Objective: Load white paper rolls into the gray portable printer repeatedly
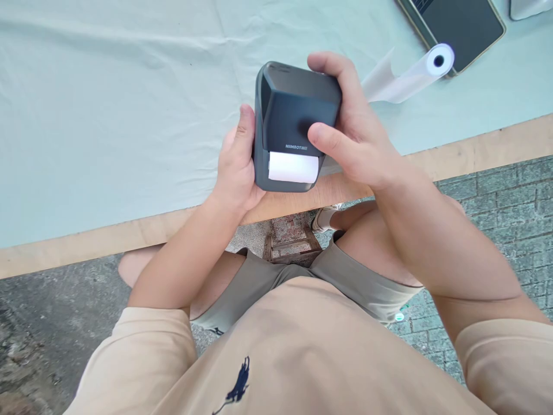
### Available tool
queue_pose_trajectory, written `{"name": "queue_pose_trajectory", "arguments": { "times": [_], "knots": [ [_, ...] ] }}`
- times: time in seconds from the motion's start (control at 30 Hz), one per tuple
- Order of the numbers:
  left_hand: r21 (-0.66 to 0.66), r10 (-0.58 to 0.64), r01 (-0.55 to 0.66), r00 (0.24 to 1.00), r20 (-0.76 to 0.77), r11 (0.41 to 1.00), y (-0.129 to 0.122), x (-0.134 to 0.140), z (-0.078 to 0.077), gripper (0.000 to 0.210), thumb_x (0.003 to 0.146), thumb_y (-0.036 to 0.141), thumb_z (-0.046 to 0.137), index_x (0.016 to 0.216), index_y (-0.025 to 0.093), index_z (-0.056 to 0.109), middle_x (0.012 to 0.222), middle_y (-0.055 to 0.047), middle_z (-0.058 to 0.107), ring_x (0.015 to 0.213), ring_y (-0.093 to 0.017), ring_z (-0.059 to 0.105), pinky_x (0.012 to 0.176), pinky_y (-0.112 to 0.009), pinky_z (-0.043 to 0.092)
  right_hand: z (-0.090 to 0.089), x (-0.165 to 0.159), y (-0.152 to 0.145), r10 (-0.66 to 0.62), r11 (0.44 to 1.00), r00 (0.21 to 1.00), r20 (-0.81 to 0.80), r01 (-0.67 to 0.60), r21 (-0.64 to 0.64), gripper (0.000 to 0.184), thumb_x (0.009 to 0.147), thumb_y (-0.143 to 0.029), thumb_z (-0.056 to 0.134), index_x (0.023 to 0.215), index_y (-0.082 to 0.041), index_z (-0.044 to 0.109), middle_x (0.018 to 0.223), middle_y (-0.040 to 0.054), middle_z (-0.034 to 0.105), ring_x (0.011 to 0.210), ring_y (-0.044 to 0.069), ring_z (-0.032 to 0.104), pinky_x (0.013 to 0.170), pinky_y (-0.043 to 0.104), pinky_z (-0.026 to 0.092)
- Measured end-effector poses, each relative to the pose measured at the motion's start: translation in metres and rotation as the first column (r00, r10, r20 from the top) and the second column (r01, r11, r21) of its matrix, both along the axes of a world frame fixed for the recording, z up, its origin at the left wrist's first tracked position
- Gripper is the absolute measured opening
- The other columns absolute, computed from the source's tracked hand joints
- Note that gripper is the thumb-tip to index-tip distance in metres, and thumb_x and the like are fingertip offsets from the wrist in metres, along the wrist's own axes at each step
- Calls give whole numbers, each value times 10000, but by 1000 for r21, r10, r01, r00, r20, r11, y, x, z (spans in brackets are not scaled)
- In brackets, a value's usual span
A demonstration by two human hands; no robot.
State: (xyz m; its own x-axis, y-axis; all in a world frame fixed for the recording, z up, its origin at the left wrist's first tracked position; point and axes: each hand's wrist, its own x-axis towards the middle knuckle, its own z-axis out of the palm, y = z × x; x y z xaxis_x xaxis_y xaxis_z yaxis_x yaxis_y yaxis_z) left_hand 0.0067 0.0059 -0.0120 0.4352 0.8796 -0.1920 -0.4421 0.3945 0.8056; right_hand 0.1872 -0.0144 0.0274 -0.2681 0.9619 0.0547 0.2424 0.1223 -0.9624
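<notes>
A dark label printer marked NIIMBOT is held above the table's near edge between both hands. White paper shows at its lower end. My left hand grips the printer's left side, thumb along the edge and its other fingers hidden underneath. On the right side, my right hand is closed around the body, its thumb over the top face and its index finger at the far corner. Just beyond that hand lies a partly unrolled white paper roll with a dark core.
A pale cloth covers the table, whose bare wooden edge runs along the near side. At the back right lies a dark flat device, with a pale object cut off beside it. A small wooden stool stands below.
</notes>
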Motion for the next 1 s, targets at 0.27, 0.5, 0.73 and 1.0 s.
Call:
{"name": "queue_pose_trajectory", "arguments": {
  "times": [0.27, 0.5, 0.73, 1.0],
  "knots": [
    [-52, -7, 7, 1000, 2, 999, 5, -2, -1, 342, 949, 577, 568, 971, 261, 697, 994, -41, 773, 1393, -339, 522, 1153, -500, 475, 2, 14, 4, 107, 994, 993, 58, -106, -18, 863, 756, -420, 791, 1454, -272, 307, 1497, 68, 458, 1149, 169, 609, 904, 298, 577],
    [-69, 58, -58, 998, -4, 996, 6, 3, -5, 364, 929, 613, 581, 1003, 276, 696, 1066, -40, 770, 1239, -312, 645, 989, -456, 592, 27, -13, -2, -650, 637, 757, -66, 590, 496, 508, 985, -731, 391, 834, -259, 502, 828, 16, 509, 750, 143, 599, 630, 317, 479],
    [-79, 77, -79, 997, -27, 994, 5, 6, -2, 374, 947, 623, 527, 1027, 293, 682, 1097, -44, 767, 1189, -300, 682, 982, -443, 613, 40, -9, -1, -353, 874, 797, 489, 94, 476, 170, 952, -382, 544, 844, -273, 619, 852, 4, 667, 675, 161, 567, 676, 360, 493],
    [-43, 196, -201, 975, -101, 979, -1, 10, -1, 402, 935, 626, 619, 853, 234, 659, 810, -25, 679, 1091, -257, 693, 929, -380, 587, 47, -20, 12, -138, 986, 475, 869, -18, 167, 84, 806, -247, 629, 888, -261, 612, 873, 45, 679, 740, 239, 594, 588, 369, 460]
  ]
}}
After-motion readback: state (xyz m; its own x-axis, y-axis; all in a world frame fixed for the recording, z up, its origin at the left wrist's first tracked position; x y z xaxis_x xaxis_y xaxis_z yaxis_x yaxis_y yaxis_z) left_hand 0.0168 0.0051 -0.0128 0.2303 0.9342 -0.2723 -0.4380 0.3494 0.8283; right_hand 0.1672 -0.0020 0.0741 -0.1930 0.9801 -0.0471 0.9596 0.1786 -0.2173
